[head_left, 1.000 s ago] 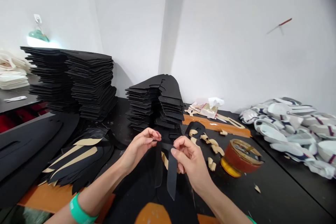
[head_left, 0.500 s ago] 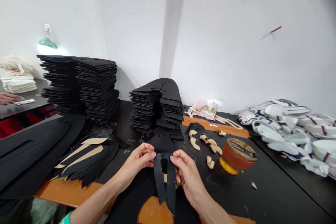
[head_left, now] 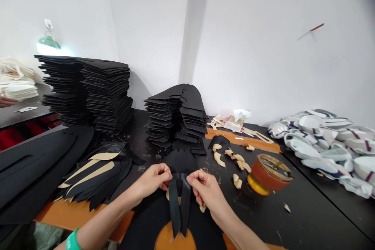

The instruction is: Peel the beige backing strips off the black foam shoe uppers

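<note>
Between two bare hands, low at the centre of the view, is a black U-shaped strip (head_left: 174, 205), its curve away from the wearer and its two legs pointing back. The left hand (head_left: 155, 181) pinches one shoulder of the curve between thumb and fingertips; the right hand (head_left: 207, 193) pinches the other the same way. Good handling here probably means level grips, light and equal tension, and fingertips kept to the edges so that the curve does not twist or crease.

The strip looks thin and flexible, with a soft shine along its bend; the legs taper to slanted ends, and a narrow gap parts them. It is over a large black piece (head_left: 206, 232), whose near opening shows an orange-brown surface (head_left: 175, 240). Whether strip and piece touch is unclear.

Farther out on the dark table (head_left: 310, 218), curled tan scraps (head_left: 237, 181) lie to the right, near a round amber container (head_left: 268, 175). To the left is a fanned pile of black and tan pieces (head_left: 117, 175). Beyond the hands rises a stack of black cutouts (head_left: 191, 121). At far left, another person's hand (head_left: 7, 102) is partly in view.
</note>
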Available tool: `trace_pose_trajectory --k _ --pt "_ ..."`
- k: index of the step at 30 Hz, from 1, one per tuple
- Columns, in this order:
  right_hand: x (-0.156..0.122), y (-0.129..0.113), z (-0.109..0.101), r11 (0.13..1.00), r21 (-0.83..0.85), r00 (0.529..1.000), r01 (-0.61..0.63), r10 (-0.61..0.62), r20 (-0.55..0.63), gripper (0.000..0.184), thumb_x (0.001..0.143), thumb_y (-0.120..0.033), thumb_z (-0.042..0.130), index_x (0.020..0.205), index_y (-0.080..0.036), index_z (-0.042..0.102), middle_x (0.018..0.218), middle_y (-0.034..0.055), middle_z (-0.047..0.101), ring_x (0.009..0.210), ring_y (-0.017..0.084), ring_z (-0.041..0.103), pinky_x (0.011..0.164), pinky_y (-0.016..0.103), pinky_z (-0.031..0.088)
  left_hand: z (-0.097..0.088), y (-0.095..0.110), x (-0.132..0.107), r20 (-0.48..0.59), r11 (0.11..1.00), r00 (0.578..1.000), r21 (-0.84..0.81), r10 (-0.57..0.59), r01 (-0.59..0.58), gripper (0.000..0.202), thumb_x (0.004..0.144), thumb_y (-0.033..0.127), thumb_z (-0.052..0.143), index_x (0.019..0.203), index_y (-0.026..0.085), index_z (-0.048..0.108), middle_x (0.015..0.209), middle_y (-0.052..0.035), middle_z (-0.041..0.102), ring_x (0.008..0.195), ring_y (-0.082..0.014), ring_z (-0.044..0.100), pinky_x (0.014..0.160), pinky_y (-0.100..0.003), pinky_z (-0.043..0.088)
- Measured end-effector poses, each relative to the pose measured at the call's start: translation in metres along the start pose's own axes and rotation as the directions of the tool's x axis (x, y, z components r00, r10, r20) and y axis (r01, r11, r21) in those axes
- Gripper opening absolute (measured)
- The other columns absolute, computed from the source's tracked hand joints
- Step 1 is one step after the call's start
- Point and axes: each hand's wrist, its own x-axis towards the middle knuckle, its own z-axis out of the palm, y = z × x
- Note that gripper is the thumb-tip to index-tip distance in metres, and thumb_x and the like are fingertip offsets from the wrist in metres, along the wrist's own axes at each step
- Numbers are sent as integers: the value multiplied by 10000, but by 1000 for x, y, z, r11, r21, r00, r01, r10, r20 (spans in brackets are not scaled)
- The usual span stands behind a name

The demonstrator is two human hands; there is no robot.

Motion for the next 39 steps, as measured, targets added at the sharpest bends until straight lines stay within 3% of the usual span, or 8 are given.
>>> trace_pose_trajectory --k 8,13,16,19,21,29,39 --pt "20 8 -10 980 -191 999 51 -50 12 294 746 -450 635 768 -156 639 416 -85 443 269 55 364 288 161 273 -5 9 19 4 985 999 167 -54 53 262 659 386 648 670 161 515 517 40 531 457 -83 498 492 -196 434" --pt "29 10 -15 952 -296 997 81 -78 21 307 783 -468 609 731 -168 651 419 -63 457 279 73 388 304 180 255 -5 3 23 -2 934 1000 356 9 -8 310 700 470 641 706 179 534 544 47 522 443 -91 473 431 -181 372" --pt "32 5 -17 887 -423 979 187 -202 10 272 779 -416 634 652 -177 657 485 -27 522 328 80 414 350 205 273 -7 5 26 -31 880 998 474 63 -41 241 715 418 626 688 184 573 522 48 517 436 -93 439 430 -180 297" --pt "34 1 -15 779 -551 934 298 -358 -1 201 733 -319 686 582 -188 662 598 3 587 457 100 475 438 225 315 -9 13 29 -34 806 987 582 157 -108 197 705 361 640 628 185 597 509 46 498 468 -93 404 471 -197 235" --pt "36 -1 -13 733 -602 919 318 -395 4 178 719 -280 695 569 -193 654 611 0 585 512 112 491 482 232 327 -10 16 30 -33 765 982 631 187 -124 188 705 357 641 623 192 602 536 37 508 503 -106 416 504 -209 236" --pt "38 -2 -10 703 -670 945 238 -326 -6 177 747 -218 655 586 -176 595 644 -23 565 544 95 481 540 228 328 -2 15 29 -54 595 984 801 168 -57 132 774 322 549 716 205 570 809 9 600 693 -135 537 623 -236 300" --pt "38 -3 -7 671 -709 948 216 -319 -13 178 760 -187 654 600 -173 577 662 -33 557 551 88 493 546 222 317 0 13 30 -52 533 983 844 175 -50 78 756 283 530 726 212 545 827 18 604 721 -139 550 617 -246 282"
